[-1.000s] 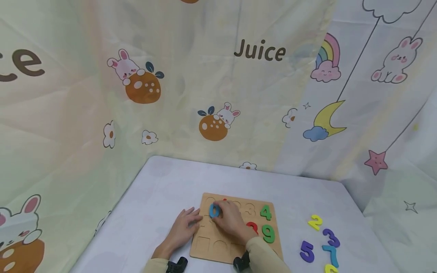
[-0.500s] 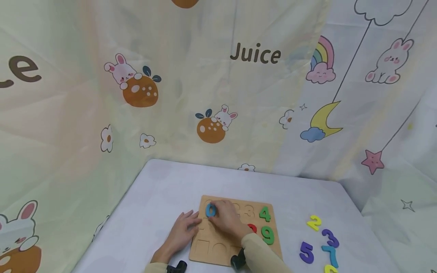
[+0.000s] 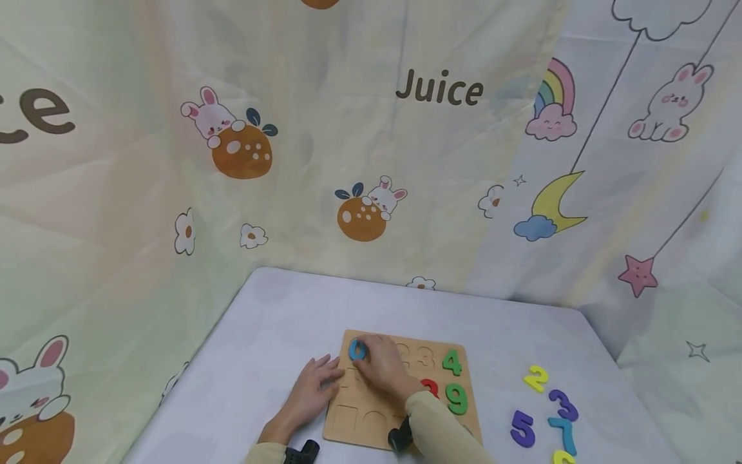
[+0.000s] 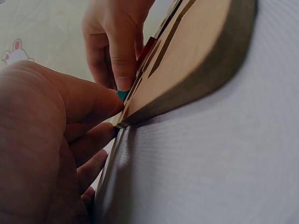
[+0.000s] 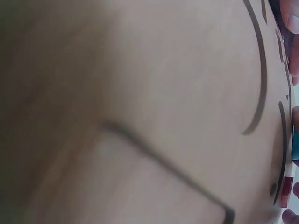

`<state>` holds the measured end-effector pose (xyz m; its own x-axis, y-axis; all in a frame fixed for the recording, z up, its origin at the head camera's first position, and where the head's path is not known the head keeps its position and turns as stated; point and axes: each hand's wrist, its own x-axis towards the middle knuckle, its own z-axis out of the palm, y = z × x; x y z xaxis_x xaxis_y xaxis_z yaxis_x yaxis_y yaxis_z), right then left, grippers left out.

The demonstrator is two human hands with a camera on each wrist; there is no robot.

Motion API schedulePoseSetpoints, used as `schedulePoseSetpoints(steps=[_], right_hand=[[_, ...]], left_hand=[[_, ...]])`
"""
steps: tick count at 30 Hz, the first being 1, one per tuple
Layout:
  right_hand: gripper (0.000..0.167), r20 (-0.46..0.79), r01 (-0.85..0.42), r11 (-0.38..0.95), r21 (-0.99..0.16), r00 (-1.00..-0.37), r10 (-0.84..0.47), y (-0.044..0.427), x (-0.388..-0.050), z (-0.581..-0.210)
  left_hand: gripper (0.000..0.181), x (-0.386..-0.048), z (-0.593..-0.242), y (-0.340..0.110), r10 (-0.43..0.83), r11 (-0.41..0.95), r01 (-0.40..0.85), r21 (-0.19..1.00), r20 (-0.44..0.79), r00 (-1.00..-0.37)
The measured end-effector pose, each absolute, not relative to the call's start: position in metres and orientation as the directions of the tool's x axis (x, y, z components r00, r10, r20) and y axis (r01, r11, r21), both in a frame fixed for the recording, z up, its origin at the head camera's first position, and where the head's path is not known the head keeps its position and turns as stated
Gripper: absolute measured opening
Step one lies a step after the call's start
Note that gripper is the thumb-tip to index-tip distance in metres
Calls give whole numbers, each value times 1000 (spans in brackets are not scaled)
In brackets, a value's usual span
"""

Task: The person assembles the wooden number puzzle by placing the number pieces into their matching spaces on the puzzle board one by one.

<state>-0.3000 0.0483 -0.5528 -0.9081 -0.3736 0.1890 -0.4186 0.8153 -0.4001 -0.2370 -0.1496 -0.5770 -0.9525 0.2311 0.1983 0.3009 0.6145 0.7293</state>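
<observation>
The right hand is pinching blue 0, relaxed left hand touching the board, green 4 and green 9 sitting placed, 5 loose numerals remaining.

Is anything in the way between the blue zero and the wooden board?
Nothing visible is: the right hand pinches the blue zero at the far left corner of the wooden board, with nothing showing between them.
</observation>
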Motion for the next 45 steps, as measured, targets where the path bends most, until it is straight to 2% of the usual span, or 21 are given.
schedulePoseSetpoints(steps=[10, 30, 37, 45], right_hand=[[46, 212, -428, 812, -396, -903, -373, 45, -305, -555], [49, 225, -450, 770, -453, -893, -389, 55, -298, -551], [46, 243, -430, 728, -535, -903, -355, 65, -287, -538], [42, 255, -418, 747, -517, -908, -331, 86, -282, -539]], left_hand=[[25, -235, -577, -150, 239, 604, 338, 721, 240, -941], [24, -237, -579, -148, 235, 611, 339, 716, 245, -941], [25, -236, -578, -148, 235, 610, 340, 716, 246, -940], [25, -235, -577, -147, 216, 609, 317, 727, 232, -948]])
